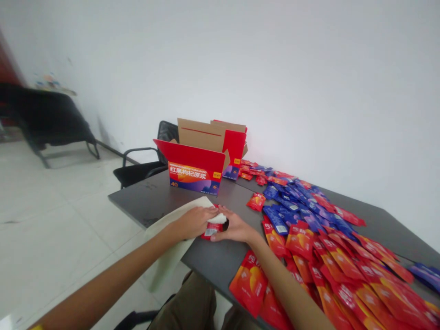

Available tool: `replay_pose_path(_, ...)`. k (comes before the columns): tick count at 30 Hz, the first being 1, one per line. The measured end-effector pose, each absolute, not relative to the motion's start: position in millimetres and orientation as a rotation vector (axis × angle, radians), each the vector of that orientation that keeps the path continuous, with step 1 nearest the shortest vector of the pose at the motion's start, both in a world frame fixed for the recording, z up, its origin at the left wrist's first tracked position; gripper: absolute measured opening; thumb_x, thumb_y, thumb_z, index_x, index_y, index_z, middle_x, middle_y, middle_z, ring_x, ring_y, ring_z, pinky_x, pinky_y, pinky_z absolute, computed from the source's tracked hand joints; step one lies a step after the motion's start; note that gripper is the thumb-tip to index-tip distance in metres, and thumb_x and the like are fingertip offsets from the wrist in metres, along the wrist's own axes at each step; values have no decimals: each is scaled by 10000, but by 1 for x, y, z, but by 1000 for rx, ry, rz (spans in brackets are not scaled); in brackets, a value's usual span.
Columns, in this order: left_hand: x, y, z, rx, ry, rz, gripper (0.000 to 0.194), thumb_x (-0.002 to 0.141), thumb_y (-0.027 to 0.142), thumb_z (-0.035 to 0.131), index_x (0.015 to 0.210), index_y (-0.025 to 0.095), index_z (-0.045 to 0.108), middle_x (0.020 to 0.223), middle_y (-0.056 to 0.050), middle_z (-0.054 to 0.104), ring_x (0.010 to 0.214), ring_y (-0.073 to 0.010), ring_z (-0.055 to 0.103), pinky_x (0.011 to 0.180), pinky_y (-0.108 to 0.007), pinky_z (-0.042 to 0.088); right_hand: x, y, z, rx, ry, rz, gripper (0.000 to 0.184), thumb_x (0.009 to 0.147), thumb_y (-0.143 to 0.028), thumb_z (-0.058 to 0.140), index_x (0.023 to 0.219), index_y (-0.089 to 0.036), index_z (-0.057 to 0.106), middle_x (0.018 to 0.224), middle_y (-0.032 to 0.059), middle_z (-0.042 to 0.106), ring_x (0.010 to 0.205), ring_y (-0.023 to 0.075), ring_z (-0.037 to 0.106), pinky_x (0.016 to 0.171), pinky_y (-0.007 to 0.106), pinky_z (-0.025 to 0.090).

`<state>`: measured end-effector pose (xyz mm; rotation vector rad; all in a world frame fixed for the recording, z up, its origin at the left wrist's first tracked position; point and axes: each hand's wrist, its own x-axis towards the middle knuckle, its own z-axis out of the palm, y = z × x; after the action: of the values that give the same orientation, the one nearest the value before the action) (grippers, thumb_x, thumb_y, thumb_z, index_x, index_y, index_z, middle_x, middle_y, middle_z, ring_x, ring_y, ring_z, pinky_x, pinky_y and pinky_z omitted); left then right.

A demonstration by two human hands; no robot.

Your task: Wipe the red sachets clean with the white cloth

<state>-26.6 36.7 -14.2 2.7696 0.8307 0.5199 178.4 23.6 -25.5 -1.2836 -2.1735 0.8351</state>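
My left hand (198, 222) presses a pale cloth (171, 257) over a small red pouch (210, 232) near the table's front edge. The cloth's loose end hangs down past that edge. From the other side, my right hand (236, 228) curls around the pouch, thumb at its lower side and fingers at the cloth. A white barcode label shows on the pouch; its upper part is hidden by the cloth and my fingers. Just beyond stands an open red carton (195, 169) with its flaps up. One red pouch (256, 201) lies alone to the right of my hands.
Many red pouches (343, 261) and blue pouches (292, 197) are heaped along the right side of the dark table (151, 195). A second open carton (236, 149) stands behind the first. Black chairs (137, 172) sit beyond the table's left end, and a white wall runs behind.
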Motion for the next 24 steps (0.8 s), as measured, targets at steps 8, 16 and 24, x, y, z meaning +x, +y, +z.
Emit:
replay_pose_path(8,-28,23,-8,2781,781,428,547,784,41,391,1306,123,534,1389,-103,523,1295,-183,473,1131,-329,304,177,23,-25,-1311,-2192,842,1131,443,-565,837,1420,-199,400,1524,141,329,1433,325,252,1182,497,158)
replay_pose_path(16,-27,10,-9,2788,683,456,490,822,57,389,1274,143,559,1401,-90,515,1316,-165,446,1144,-309,279,177,24,-24,-1281,-2227,811,1149,414,-557,849,1418,-217,404,1523,133,334,1428,329,264,1176,498,178)
replay_pose_path(24,-24,37,-11,2754,945,455,554,790,35,375,1322,99,516,1391,-134,513,1285,-210,486,1114,-355,322,176,19,-18,-1383,-2154,870,1163,438,-573,834,1442,-229,358,1529,120,327,1427,323,268,1180,495,173)
